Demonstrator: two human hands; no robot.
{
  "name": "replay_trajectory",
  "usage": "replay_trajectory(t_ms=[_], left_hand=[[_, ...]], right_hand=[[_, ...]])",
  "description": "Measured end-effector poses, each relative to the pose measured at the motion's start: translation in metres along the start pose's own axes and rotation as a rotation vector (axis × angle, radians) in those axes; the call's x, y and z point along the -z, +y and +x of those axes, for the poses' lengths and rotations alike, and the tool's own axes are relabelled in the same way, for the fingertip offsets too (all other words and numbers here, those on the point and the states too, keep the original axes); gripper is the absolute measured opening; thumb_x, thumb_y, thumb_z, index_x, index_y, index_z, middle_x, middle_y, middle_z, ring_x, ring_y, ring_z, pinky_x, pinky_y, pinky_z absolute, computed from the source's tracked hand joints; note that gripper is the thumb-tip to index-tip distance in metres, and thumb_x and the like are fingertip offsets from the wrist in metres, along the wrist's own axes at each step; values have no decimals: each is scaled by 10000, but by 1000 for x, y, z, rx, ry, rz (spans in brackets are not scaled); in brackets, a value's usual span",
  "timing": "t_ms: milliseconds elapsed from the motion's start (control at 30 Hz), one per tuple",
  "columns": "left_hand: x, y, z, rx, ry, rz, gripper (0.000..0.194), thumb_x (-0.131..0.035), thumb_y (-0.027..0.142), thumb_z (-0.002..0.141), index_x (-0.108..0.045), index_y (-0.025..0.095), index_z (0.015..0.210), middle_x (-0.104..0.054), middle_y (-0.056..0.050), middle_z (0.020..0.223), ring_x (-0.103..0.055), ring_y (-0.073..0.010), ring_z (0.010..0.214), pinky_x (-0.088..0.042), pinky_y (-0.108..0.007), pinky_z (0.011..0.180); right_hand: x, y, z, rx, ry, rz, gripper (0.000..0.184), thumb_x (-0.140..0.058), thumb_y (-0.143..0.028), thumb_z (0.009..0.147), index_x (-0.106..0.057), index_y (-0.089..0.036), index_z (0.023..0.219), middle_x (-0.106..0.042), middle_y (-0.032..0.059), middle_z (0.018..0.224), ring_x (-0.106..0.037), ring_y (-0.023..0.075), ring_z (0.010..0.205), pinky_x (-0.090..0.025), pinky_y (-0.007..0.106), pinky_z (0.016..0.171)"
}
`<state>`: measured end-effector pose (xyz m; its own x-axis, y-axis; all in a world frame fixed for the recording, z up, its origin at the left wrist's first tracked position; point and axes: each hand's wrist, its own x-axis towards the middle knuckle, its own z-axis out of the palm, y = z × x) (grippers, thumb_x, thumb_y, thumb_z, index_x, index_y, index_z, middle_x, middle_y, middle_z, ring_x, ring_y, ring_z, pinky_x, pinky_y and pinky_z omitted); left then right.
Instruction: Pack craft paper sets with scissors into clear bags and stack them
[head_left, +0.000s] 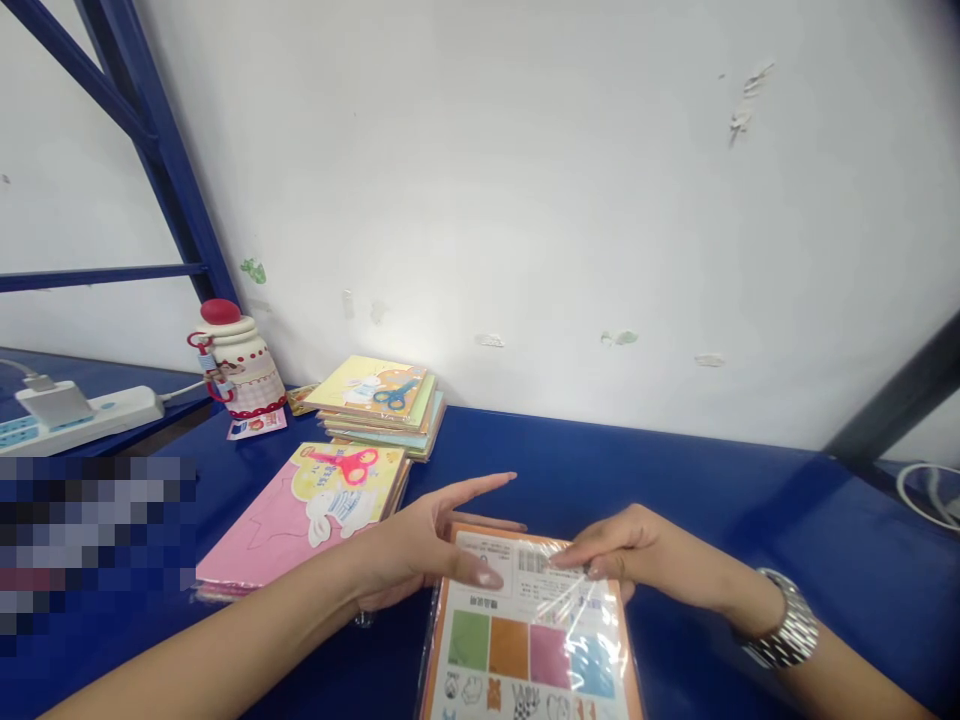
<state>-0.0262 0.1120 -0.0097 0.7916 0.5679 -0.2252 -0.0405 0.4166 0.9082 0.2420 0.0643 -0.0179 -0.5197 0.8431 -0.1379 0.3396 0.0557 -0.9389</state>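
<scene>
Blue painted table top carries almost all the things here. Closest under the fingers lies a plastic-wrapped craft paper packet, flat on the table, with an orange border and printed squares of green, orange, pink and blue. The left hand is open wide: its fingers spread apart, and one of them lies over the upper left edge of the packet. The right hand comes from the other side, its fingers close together and resting on the wrap near the barcode. Its thumb does not show, so I cannot tell if it pinches. A metal wristwatch sits on that wrist. Light touch from two sides is a good way here, because it keeps the packet flat and does not crease the shiny wrap. Just beyond the left fingers lies a pink craft book, and behind it a stack of craft books. Farther left stand a bottle with a red lid and a white power strip, before a white wall with peeling paint.
</scene>
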Motion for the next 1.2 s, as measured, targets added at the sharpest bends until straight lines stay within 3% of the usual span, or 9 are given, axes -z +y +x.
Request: replay_trajectory(t_ms=[167, 300, 400, 500, 600, 667, 767, 967, 1200], left_hand=[[-1, -1, 2, 56, 217, 122, 696, -779, 263, 663, -477, 182, 1285, -740, -114, 894, -688, -244, 817, -510, -327, 696], [1, -1, 2, 33, 180, 143, 704, -772, 236, 673, -456, 215, 1301, -739, -107, 939, -688, -240, 821, -501, -297, 657], [1, -1, 2, 4, 191, 202, 659, -757, 231, 688, -477, 209, 1283, -745, -103, 912, -693, -237, 784, -496, -293, 643], [-4, -1, 2, -32, 194, 253, 618, -744, 213, 696, -495, 196, 1261, -751, -91, 868, -692, -229, 781, -493, -304, 687], [-11, -3, 2, -47, 191, 282, 633, -738, 199, 697, -476, 198, 1274, -752, -82, 859, -687, -218, 800, -484, -306, 724], [-14, -5, 1, -50, 182, 286, 634, -728, 198, 705, -466, 203, 1282, -752, -79, 857, -686, -212, 783, -481, -299, 708], [-15, -5, 0, -62, 146, 278, 634, -722, 197, 709, -462, 204, 1288, -750, -80, 864, -684, -211, 777, -482, -307, 707], [-6, 9, -5, -65, 65, 272, 617, -675, 202, 777, -409, 242, 1333, -730, -100, 981, -680, -196, 817, -490, -303, 709], [6, 16, -14, -25, -165, 258, 742, -656, 195, 797, -266, 350, 1409, -633, -107, 1208, -618, -275, 1055, -465, -407, 857]], right_hand=[[-2, 2, 2, -23, -34, 42, 242, -648, -352, 810, -717, -268, 1026, -719, 45, 966, -648, 145, 769, -538, 220, 615], [2, -4, -2, -3, -165, 82, 251, -702, -300, 768, -718, -265, 1016, -681, 55, 1057, -633, 204, 933, -528, 313, 774], [6, -14, -6, 95, -321, 149, 309, -739, -332, 726, -716, -247, 1022, -592, 77, 1235, -545, 281, 1126, -439, 407, 936], [5, -22, -6, 127, -261, 163, 451, -623, -438, 817, -589, -256, 1228, -533, 96, 1323, -496, 284, 1187, -391, 432, 961], [-5, -26, -1, 7, -121, 56, 508, -552, -454, 865, -475, -276, 1334, -674, 72, 1050, -612, 189, 872, -463, 317, 733], [-13, -27, 3, -80, -97, -80, 406, -606, -448, 828, -629, -242, 1177, -618, -10, 694, -478, 97, 562, -364, 214, 511], [-20, -29, 3, -150, -117, -164, 266, -686, -417, 763, -726, -167, 847, -468, -57, 549, -315, 60, 485, -240, 195, 436], [-7, -35, -9, -151, -172, 125, 229, -703, -289, 764, -716, -149, 944, -691, 25, 780, -597, 98, 681, -453, 193, 634], [0, -28, -11, -151, -200, 128, 373, -660, -311, 804, -651, -181, 1153, -725, 86, 993, -678, 196, 874, -532, 285, 761]])
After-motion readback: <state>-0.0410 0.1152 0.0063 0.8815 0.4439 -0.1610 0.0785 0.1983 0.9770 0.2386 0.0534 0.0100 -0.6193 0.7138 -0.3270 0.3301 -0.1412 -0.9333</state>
